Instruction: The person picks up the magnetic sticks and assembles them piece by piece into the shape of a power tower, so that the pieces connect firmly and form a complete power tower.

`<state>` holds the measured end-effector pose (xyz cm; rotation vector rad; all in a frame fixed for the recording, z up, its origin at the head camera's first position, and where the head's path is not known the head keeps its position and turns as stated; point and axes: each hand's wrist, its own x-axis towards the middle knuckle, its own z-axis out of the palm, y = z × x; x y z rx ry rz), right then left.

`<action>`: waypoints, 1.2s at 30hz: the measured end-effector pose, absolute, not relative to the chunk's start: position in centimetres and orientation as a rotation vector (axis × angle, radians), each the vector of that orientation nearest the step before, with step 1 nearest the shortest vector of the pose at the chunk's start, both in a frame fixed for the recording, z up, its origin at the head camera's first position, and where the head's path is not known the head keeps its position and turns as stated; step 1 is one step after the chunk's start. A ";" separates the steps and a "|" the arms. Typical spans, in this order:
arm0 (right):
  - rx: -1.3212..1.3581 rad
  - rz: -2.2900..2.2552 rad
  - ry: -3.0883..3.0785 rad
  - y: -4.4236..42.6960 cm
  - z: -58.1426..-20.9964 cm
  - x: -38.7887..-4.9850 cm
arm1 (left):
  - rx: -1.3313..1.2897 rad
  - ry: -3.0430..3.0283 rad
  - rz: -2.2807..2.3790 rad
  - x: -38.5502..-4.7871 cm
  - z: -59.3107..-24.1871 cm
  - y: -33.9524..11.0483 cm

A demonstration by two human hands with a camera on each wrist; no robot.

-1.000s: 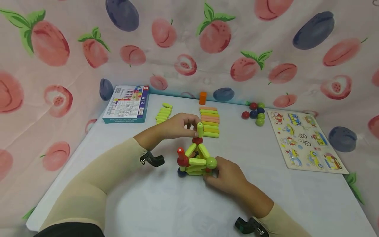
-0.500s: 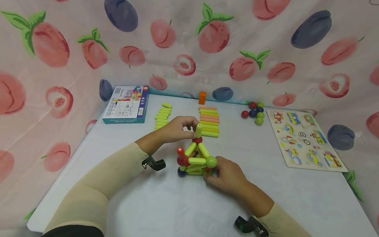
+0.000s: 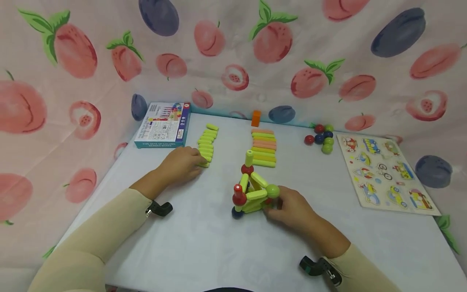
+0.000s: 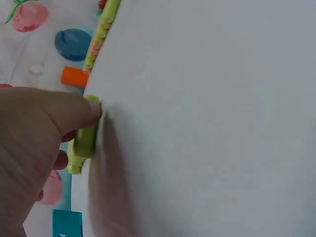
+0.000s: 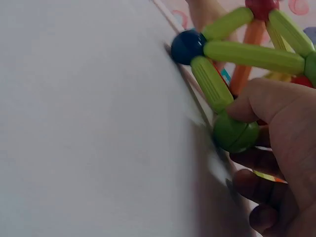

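Note:
A frame of short rods and coloured balls (image 3: 256,196) stands on the table in the head view. One light-green rod (image 3: 249,158) sticks up from its rear red ball, and a red rod (image 3: 238,190) from another. My right hand (image 3: 293,209) holds the frame's right side, with thumb and fingers around a green ball (image 5: 236,133) at its base in the right wrist view. At the near end of a row of light-green rods (image 3: 206,146), my left hand (image 3: 182,165) pinches a green rod (image 4: 88,136) between thumb and finger.
A second row of green, yellow and salmon rods (image 3: 264,150) lies behind the frame, near an orange block (image 3: 256,118). Loose balls (image 3: 319,138) cluster at the back right, beside a picture board (image 3: 386,174). A flat box (image 3: 163,125) lies back left.
My left hand has let go of the upright green rod on the frame and moved left to the green row, where it pinches a rod. My right hand still holds the frame.

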<state>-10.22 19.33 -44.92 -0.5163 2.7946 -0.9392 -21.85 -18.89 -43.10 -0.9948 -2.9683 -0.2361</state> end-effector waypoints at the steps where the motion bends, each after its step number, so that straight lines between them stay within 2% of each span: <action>1: -0.559 -0.957 2.773 19.5 -44.8 -10.6 | -0.993 -2.962 -0.209 -21.7 -43.4 -19.2; 7: -0.843 -0.998 2.591 19.8 -44.5 -12.8 | -0.979 -2.993 -0.217 -21.2 -43.7 -19.1; 11: -0.934 -1.009 2.424 19.2 -44.5 -14.1 | -1.024 -3.021 -0.302 -21.0 -43.2 -18.4; 13: -0.963 -1.016 2.374 18.7 -44.5 -14.6 | -1.048 -2.993 -0.554 -20.8 -42.6 -17.8; 16: -1.000 -1.039 2.335 17.8 -44.5 -15.1 | -1.106 -2.856 -1.203 -20.2 -41.2 -15.8; 19: -1.064 -1.065 2.316 17.1 -44.7 -15.4 | -1.255 -2.621 -1.789 -19.3 -39.2 -13.0; 21: -1.101 -1.087 2.311 16.8 -44.7 -15.5 | -1.395 -2.511 -1.969 -18.9 -38.2 -11.3; 24: -1.121 -1.104 2.313 16.5 -44.9 -15.5 | -1.519 -2.472 -1.982 -18.4 -37.5 -9.7; 30: -1.058 -1.085 2.346 16.4 -45.2 -15.1 | -1.478 -2.506 -2.014 -18.4 -38.3 -9.1; 36: -1.042 -1.078 2.384 16.4 -45.2 -14.9 | -1.557 -2.458 -1.956 -18.6 -38.7 -8.8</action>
